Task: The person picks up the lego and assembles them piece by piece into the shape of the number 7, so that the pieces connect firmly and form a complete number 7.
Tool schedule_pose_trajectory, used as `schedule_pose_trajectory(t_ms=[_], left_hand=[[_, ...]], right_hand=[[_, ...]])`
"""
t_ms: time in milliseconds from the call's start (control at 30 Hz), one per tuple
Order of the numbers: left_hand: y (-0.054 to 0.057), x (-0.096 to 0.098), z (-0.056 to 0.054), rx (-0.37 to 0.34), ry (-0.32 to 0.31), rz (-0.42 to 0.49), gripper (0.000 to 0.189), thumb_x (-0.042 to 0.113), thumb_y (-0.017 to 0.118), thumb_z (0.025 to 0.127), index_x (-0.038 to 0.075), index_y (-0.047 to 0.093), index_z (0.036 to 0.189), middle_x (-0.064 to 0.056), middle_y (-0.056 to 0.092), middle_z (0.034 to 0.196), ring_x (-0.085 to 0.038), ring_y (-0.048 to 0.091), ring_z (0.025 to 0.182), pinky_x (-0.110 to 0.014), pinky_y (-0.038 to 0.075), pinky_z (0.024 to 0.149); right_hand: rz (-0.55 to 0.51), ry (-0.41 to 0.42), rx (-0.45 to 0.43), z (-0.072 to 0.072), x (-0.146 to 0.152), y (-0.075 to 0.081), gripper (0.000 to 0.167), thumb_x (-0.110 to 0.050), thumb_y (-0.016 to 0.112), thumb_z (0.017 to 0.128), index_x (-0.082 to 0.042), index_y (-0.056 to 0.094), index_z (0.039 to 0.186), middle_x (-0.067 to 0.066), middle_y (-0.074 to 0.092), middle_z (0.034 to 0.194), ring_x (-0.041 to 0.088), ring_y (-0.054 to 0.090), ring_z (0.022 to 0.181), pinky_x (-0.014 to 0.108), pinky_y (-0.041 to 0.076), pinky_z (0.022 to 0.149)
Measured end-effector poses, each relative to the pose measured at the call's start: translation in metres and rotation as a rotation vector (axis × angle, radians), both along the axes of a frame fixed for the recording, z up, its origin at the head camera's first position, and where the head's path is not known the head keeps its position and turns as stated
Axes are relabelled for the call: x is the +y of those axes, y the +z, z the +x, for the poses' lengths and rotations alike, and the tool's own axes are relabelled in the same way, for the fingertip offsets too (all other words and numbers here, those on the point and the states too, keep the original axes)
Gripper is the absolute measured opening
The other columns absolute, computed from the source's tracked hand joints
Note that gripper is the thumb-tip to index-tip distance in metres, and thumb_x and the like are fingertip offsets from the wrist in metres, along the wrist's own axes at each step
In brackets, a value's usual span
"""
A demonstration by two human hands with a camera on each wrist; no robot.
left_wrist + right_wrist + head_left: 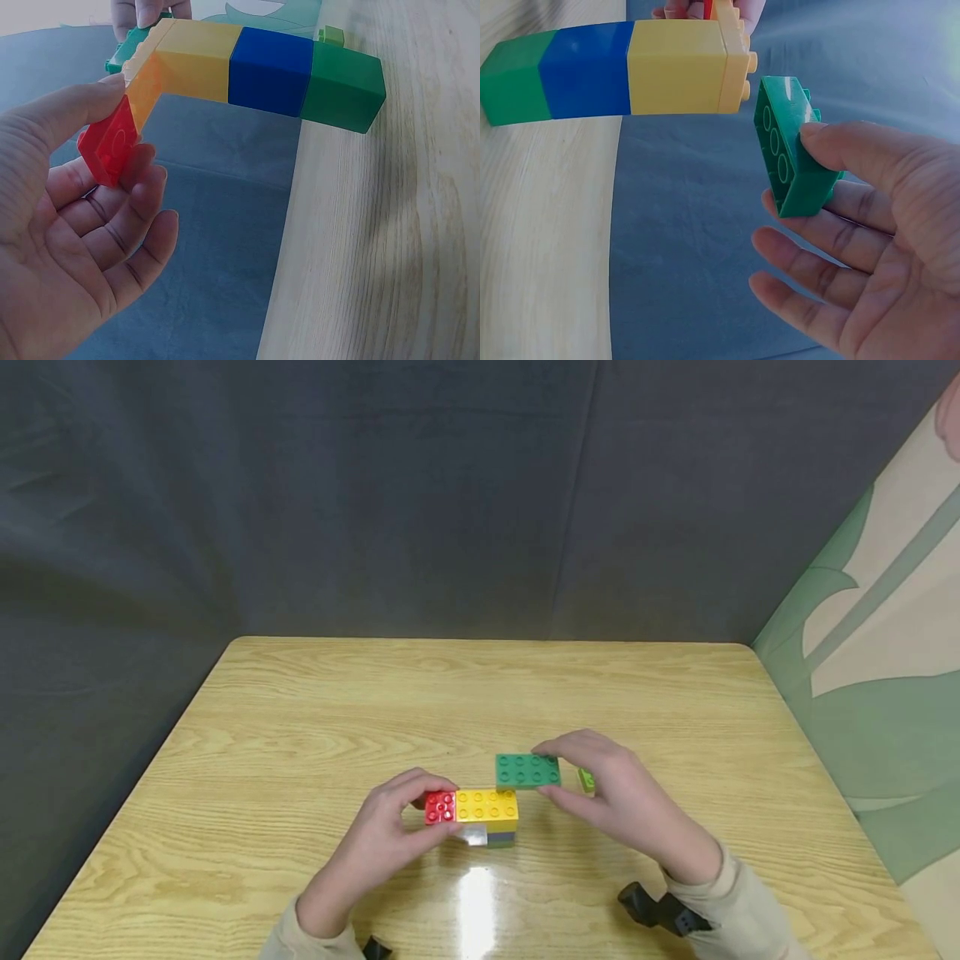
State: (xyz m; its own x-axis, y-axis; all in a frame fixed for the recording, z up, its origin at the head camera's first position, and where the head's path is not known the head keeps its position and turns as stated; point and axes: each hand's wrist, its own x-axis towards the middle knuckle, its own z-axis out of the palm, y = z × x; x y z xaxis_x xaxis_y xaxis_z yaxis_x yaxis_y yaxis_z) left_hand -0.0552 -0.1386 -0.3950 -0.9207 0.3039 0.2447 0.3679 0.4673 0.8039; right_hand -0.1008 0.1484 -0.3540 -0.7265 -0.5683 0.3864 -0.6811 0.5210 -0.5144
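In the head view, the left hand [386, 835] pinches a square red plastic brick [439, 807] between thumb and fingers at the left end of a studded yellow rectangular plastic brick [486, 810]. The right hand [607, 785] grips the right end of a rectangular dark green plastic brick [519, 771], studs up, above the wood-grained surface [240, 793]. A bright lime plastic brick [587, 780] lies right, partly hidden by that hand.

In the left wrist view, the yellow brick tops a column of yellow block [193, 60], blue block [270, 71] and green bottom block [345, 86]. Its left end overhangs, so steadying there should be gentle; whether the red brick is joined, I cannot tell.

In the right wrist view, the dark green brick's hollow underside faces the yellow studs, apart from them. It seems best kept level, lined up with the studs, then pressed straight down over the column.
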Motion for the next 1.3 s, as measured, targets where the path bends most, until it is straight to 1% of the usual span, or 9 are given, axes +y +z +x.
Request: schedule_pose_trajectory(t_ms=[100, 233, 433, 600, 833, 1033, 1167, 1300], left_hand=[[-0.001, 0.0, 0.0, 0.007, -0.002, 0.002, 0.036, 0.018, 0.083, 0.077, 0.021, 0.068, 0.109, 0.016, 0.064, 0.1, -0.008, 0.059, 0.088, -0.034, 0.054, 0.076], [-0.001, 0.0, 0.0, 0.015, -0.004, 0.0, 0.035, 0.018, 0.083, 0.077, 0.021, 0.068, 0.109, 0.016, 0.064, 0.1, -0.008, 0.059, 0.088, -0.033, 0.054, 0.076], [0.0, 0.0, -0.001, 0.005, -0.007, 0.007, 0.035, 0.018, 0.083, 0.077, 0.021, 0.068, 0.109, 0.015, 0.064, 0.101, -0.008, 0.059, 0.088, -0.033, 0.054, 0.077], [0.0, 0.0, -0.001, 0.006, -0.008, 0.01, 0.034, 0.017, 0.083, 0.078, 0.021, 0.068, 0.109, 0.015, 0.064, 0.101, -0.008, 0.06, 0.088, -0.032, 0.054, 0.077], [-0.001, 0.0, -0.001, -0.009, -0.014, 0.011, 0.032, 0.02, 0.082, 0.08, 0.021, 0.068, 0.109, 0.014, 0.064, 0.102, -0.009, 0.06, 0.089, -0.031, 0.054, 0.078], [0.0, 0.0, -0.001, -0.03, -0.013, 0.009, 0.033, 0.023, 0.081, 0.081, 0.021, 0.068, 0.111, 0.014, 0.064, 0.105, -0.009, 0.06, 0.09, -0.033, 0.054, 0.078], [0.001, 0.0, -0.001, -0.024, -0.014, 0.004, 0.033, 0.022, 0.081, 0.08, 0.02, 0.068, 0.111, 0.014, 0.064, 0.106, -0.009, 0.06, 0.09, -0.034, 0.054, 0.078], [0.001, 0.0, -0.001, -0.007, -0.015, 0.0, 0.035, 0.02, 0.082, 0.079, 0.016, 0.068, 0.111, 0.013, 0.064, 0.106, -0.008, 0.06, 0.09, -0.032, 0.054, 0.078]], right_hand=[[-0.009, 0.011, 0.001, 0.0, -0.002, 0.0, 0.035, -0.019, 0.077, 0.084, -0.01, 0.067, 0.116, -0.003, 0.068, 0.113, 0.015, 0.061, 0.107, 0.039, 0.053, 0.088], [-0.017, 0.024, -0.009, 0.001, -0.004, 0.0, 0.035, -0.019, 0.077, 0.084, -0.009, 0.067, 0.116, -0.002, 0.068, 0.113, 0.015, 0.061, 0.107, 0.039, 0.053, 0.088], [-0.026, 0.036, -0.027, 0.002, -0.008, 0.001, 0.035, -0.019, 0.077, 0.084, -0.009, 0.067, 0.117, -0.001, 0.068, 0.114, 0.016, 0.062, 0.107, 0.04, 0.052, 0.089], [-0.042, 0.059, -0.025, 0.003, -0.013, 0.002, 0.037, -0.018, 0.079, 0.082, -0.009, 0.068, 0.116, -0.001, 0.068, 0.113, 0.016, 0.063, 0.106, 0.039, 0.053, 0.088], [-0.042, 0.085, -0.043, 0.004, -0.02, 0.003, 0.037, -0.019, 0.08, 0.082, -0.009, 0.068, 0.116, -0.002, 0.068, 0.113, 0.016, 0.062, 0.106, 0.039, 0.053, 0.088], [-0.046, 0.108, -0.049, 0.005, -0.027, 0.002, 0.037, -0.019, 0.08, 0.082, -0.01, 0.068, 0.115, -0.002, 0.068, 0.112, 0.014, 0.063, 0.104, 0.036, 0.053, 0.087], [-0.053, 0.13, -0.046, 0.005, -0.03, 0.001, 0.037, -0.019, 0.08, 0.082, -0.009, 0.068, 0.115, -0.001, 0.069, 0.111, 0.014, 0.063, 0.103, 0.036, 0.054, 0.087], [-0.061, 0.157, -0.044, 0.005, -0.033, -0.001, 0.036, -0.018, 0.08, 0.082, -0.01, 0.068, 0.115, -0.001, 0.069, 0.111, 0.014, 0.063, 0.103, 0.036, 0.054, 0.086]])
